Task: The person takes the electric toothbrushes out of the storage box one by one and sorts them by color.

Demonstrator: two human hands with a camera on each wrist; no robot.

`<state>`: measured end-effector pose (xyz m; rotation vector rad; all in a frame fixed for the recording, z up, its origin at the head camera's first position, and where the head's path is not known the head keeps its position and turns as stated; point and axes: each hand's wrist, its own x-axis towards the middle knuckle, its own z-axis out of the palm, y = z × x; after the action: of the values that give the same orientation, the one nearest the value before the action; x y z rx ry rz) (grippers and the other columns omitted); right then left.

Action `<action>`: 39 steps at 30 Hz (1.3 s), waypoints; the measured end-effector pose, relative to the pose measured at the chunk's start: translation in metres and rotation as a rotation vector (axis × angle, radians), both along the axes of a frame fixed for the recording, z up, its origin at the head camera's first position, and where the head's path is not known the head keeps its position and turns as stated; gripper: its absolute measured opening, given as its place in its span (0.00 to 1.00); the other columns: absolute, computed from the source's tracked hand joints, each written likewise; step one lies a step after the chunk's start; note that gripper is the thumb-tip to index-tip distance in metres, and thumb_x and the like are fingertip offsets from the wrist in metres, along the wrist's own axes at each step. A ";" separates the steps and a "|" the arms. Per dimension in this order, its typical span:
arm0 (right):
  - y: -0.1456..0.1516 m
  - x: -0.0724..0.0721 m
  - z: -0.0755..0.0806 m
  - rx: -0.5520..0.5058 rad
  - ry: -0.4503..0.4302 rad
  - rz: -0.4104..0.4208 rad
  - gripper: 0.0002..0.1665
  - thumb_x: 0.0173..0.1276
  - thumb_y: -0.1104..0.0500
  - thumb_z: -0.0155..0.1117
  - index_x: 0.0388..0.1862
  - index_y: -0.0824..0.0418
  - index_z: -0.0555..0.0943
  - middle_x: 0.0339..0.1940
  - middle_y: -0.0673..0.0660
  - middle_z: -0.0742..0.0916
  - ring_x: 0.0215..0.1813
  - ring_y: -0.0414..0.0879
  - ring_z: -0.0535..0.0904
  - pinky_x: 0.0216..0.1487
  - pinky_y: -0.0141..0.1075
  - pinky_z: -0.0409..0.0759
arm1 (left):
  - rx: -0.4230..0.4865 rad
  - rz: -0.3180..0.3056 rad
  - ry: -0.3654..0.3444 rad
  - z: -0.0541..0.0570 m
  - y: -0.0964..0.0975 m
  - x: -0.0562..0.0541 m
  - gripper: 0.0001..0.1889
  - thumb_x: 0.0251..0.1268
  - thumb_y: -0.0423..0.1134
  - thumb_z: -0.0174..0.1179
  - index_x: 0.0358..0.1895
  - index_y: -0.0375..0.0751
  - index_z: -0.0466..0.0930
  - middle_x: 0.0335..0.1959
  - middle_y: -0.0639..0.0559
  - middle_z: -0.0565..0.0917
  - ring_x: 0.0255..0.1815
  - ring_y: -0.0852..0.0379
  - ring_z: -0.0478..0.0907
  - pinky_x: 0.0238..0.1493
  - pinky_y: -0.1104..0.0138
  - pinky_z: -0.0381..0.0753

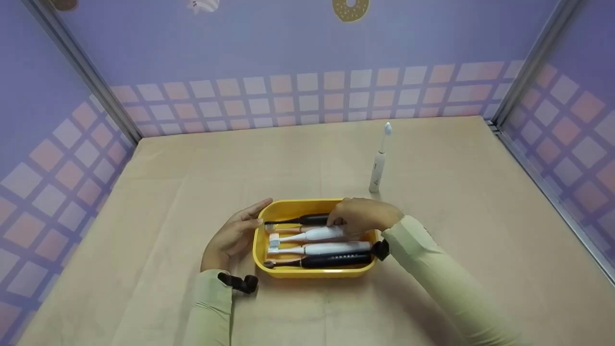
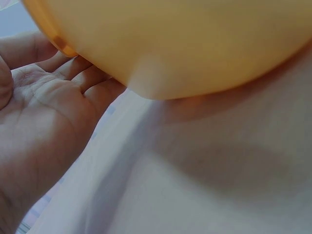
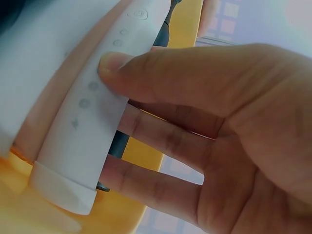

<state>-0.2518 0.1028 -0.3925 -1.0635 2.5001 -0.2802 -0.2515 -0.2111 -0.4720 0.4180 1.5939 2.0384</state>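
Observation:
My right hand point(image 1: 362, 214) reaches into a yellow plastic bin point(image 1: 317, 273) and pinches the handle of a white electric toothbrush point(image 1: 317, 234). In the right wrist view the thumb lies on the buttoned face of that handle point(image 3: 83, 112), with fingers along its side and underneath. At the bin's left end, my left hand point(image 1: 234, 239) holds the rim, thumb at the edge and fingers against the outer wall point(image 2: 170, 53). Beside the held brush lie another white toothbrush point(image 1: 331, 248), a black one point(image 1: 336, 260) in front and a second black one point(image 1: 312, 219) behind.
Behind the bin, to the right, a white electric toothbrush point(image 1: 377, 172) stands upright on the cloth-covered table point(image 1: 216, 178). Purple panels with a checked band point(image 1: 307, 98) enclose the table at the back and both sides. Black wrist cameras point(image 1: 245, 283) sit on both sleeves.

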 end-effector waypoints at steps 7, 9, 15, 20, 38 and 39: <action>0.001 0.000 0.000 -0.004 -0.015 -0.023 0.17 0.53 0.76 0.56 0.32 0.56 0.83 0.23 0.49 0.74 0.26 0.42 0.67 0.24 0.32 0.62 | 0.008 -0.001 0.000 -0.001 0.001 0.000 0.32 0.72 0.27 0.43 0.77 0.37 0.45 0.77 0.39 0.53 0.69 0.54 0.66 0.66 0.63 0.72; 0.002 -0.001 -0.001 -0.003 -0.015 -0.023 0.18 0.53 0.75 0.56 0.33 0.56 0.83 0.23 0.49 0.75 0.26 0.42 0.67 0.24 0.31 0.63 | 0.005 0.003 0.000 0.000 0.002 0.000 0.32 0.72 0.28 0.43 0.77 0.37 0.46 0.77 0.39 0.53 0.69 0.55 0.66 0.66 0.63 0.71; 0.002 -0.001 0.000 0.003 -0.011 -0.020 0.17 0.54 0.75 0.56 0.33 0.56 0.83 0.24 0.48 0.75 0.26 0.42 0.67 0.25 0.31 0.63 | 0.004 0.014 -0.011 -0.001 0.002 -0.001 0.32 0.72 0.27 0.44 0.77 0.36 0.46 0.77 0.40 0.53 0.68 0.55 0.67 0.65 0.64 0.72; 0.003 -0.001 0.001 -0.024 -0.001 0.003 0.18 0.55 0.75 0.56 0.37 0.58 0.85 0.27 0.51 0.79 0.28 0.42 0.68 0.27 0.31 0.65 | 0.012 0.008 -0.009 0.000 0.002 -0.001 0.32 0.72 0.26 0.42 0.77 0.36 0.45 0.77 0.39 0.52 0.68 0.56 0.67 0.65 0.65 0.72; 0.013 -0.003 0.002 -0.170 0.031 0.109 0.14 0.57 0.75 0.57 0.37 0.63 0.83 0.24 0.51 0.76 0.26 0.40 0.66 0.27 0.28 0.62 | 0.013 0.009 0.010 -0.001 0.001 0.000 0.31 0.73 0.27 0.42 0.76 0.34 0.45 0.75 0.40 0.57 0.66 0.57 0.69 0.64 0.66 0.73; 0.014 -0.003 0.002 -0.180 0.038 0.114 0.14 0.58 0.75 0.58 0.39 0.63 0.84 0.25 0.51 0.78 0.27 0.39 0.67 0.28 0.28 0.65 | 0.015 0.010 0.007 -0.001 0.001 0.000 0.31 0.73 0.27 0.42 0.76 0.34 0.46 0.75 0.41 0.57 0.66 0.57 0.70 0.64 0.66 0.73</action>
<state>-0.2551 0.1165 -0.3908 -1.2880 2.4726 -0.4624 -0.2514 -0.2098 -0.4732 0.4244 1.5894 2.0593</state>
